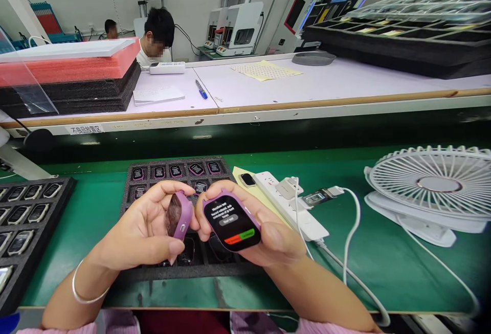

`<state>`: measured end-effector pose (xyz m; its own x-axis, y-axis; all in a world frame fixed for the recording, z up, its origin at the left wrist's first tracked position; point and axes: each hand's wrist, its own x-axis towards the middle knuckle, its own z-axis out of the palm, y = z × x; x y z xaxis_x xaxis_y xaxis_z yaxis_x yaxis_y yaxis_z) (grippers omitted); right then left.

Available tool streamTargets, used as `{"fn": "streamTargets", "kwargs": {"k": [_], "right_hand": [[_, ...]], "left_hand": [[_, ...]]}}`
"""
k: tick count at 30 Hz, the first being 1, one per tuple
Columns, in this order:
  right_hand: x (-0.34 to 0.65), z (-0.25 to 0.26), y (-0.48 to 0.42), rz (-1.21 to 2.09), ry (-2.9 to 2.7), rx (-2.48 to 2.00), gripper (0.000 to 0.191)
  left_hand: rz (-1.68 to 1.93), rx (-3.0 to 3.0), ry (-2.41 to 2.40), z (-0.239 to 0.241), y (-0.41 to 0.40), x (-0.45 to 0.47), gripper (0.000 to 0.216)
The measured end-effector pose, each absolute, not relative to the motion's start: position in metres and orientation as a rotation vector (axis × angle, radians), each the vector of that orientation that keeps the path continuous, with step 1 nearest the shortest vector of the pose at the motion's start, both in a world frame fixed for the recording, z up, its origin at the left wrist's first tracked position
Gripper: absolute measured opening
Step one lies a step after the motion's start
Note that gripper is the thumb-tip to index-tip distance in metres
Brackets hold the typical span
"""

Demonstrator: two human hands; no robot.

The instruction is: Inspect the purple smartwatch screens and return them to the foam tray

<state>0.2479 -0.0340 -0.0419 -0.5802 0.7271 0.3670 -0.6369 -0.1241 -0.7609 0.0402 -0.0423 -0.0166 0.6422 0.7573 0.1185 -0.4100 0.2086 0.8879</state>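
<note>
My left hand [148,229] is closed around a purple smartwatch body [178,216], held on edge so its screen reflects my fingers. My right hand [268,234] grips a second purple smartwatch body [231,221] face up; its lit screen shows white text, a grey button and a red and green bar. Both hands hover over a black foam tray [134,198] whose pockets hold several more watch bodies with lit screens.
Another black tray of watch bodies [26,216] lies at the left. A white power strip [287,203] with plugs and cables sits right of the tray, and a white fan [433,185] lies at the far right. Beyond a raised white bench [326,86], a person sits working.
</note>
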Motion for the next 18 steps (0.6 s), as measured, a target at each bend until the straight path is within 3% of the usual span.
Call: {"fn": "streamTargets", "kwargs": {"k": [6, 18], "right_hand": [[0.2492, -0.0402, -0.0336, 1.877, -1.201, -0.040, 0.045], [0.2494, -0.0379, -0.0369, 1.871, -1.195, -0.177, 0.056]], "left_hand": [[0.820, 1.087, 0.372, -0.0179, -0.0430, 0.0393, 0.052], [0.824, 1.087, 0.369, -0.0190, -0.0424, 0.0397, 0.053]]}}
